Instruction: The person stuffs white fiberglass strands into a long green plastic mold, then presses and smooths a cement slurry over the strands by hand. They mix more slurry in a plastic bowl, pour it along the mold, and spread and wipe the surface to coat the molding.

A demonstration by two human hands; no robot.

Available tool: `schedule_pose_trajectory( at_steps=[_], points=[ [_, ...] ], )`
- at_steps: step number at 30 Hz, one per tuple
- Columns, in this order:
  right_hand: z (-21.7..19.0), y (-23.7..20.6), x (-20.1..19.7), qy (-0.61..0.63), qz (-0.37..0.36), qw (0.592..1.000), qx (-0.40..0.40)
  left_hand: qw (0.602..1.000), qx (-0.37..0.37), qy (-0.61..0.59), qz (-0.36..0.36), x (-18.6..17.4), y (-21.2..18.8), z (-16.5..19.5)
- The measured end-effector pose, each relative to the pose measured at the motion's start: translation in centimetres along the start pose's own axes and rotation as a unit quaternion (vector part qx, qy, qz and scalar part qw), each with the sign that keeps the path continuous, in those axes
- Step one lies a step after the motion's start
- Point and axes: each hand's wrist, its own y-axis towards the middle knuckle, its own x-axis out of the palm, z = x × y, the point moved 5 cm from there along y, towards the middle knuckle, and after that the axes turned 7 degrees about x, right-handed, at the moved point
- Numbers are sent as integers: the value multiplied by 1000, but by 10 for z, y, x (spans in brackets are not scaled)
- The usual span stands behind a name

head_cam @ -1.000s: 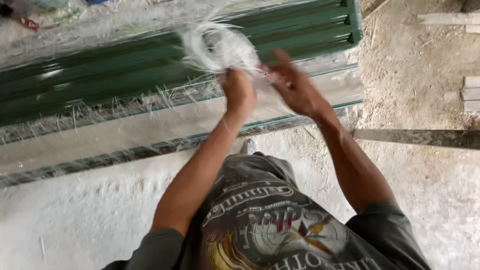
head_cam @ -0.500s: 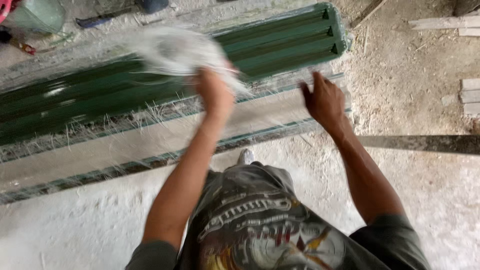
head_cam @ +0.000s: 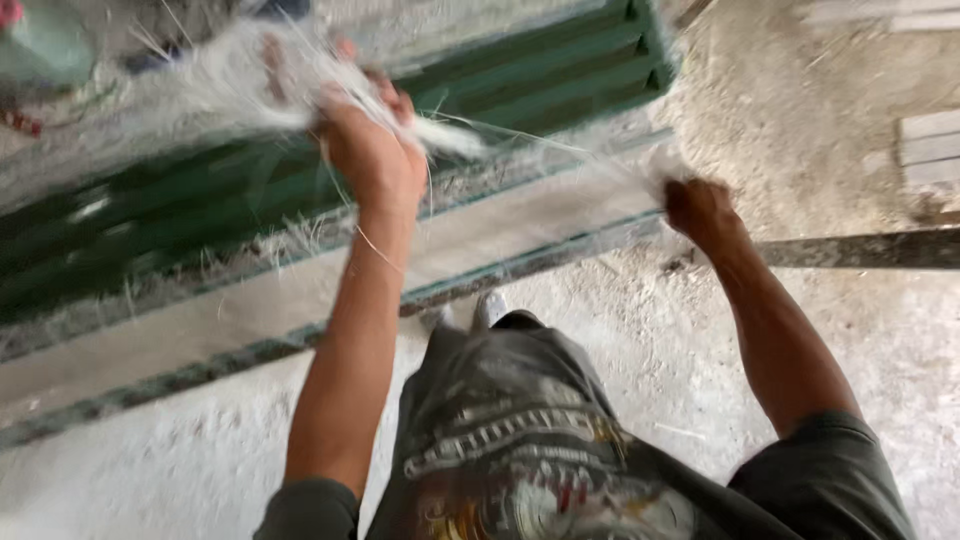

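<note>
Nearest, the right hand at 3 o'clock is closed into a fist on thin strands. The left hand at 12 o'clock is closed around a white fibre bundle, held above the green ribbed panel. The fibre looks light, soft and easy to tangle; the thick middle seems the best place to hold it. Farthest, a pale green container is blurred, and its contents cannot be seen.

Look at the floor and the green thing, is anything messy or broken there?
Yes, it is messy. Loose pale strands stick out raggedly along the edge of the long green ribbed panel, and the floor is dusty white. The left hand grips a tangled bundle of white fibres. Nothing looks broken, though the picture is blurred.
</note>
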Motion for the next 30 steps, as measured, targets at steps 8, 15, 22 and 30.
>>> schedule_pose_trajectory(
  at_steps=[8,15,22,30],
  points=[
    [-90,-1,-51,302,-178,935,-54,996,-80,26,-3,39,-55,-63],
    [-37,18,-46,202,-3,917,-344,997,51,16,-58,58,-19,0],
    [48,98,-2,-182,-19,958,-222,998,1,-15,65,56,-71,-54],
    [3,33,-55,299,-155,914,-227,997,-8,17,-69,116,-91,-151]
  ],
)
